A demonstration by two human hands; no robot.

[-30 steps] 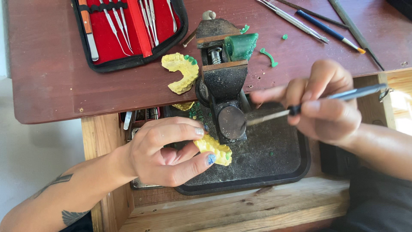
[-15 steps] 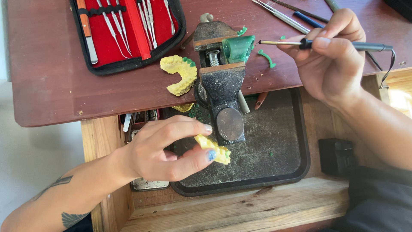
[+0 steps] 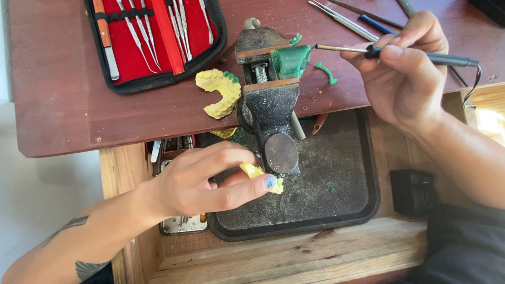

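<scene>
Head view: right hand point(image 3: 405, 73), gripping a thin tool point(image 3: 400, 52), has moved up to two o'clock, tip touching green wax point(image 3: 290, 60) in the vise point(image 3: 271, 100). Left hand point(image 3: 200, 184) still pinches the yellow cast point(image 3: 261, 176) at six o'clock.

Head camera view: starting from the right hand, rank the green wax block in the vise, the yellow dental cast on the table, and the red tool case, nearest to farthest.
From the right hand:
1. Green wax block, clamped in the vise just off the tool tip.
2. Yellow dental cast, on the table left of the vise.
3. Red tool case, open at the table's far left.
</scene>
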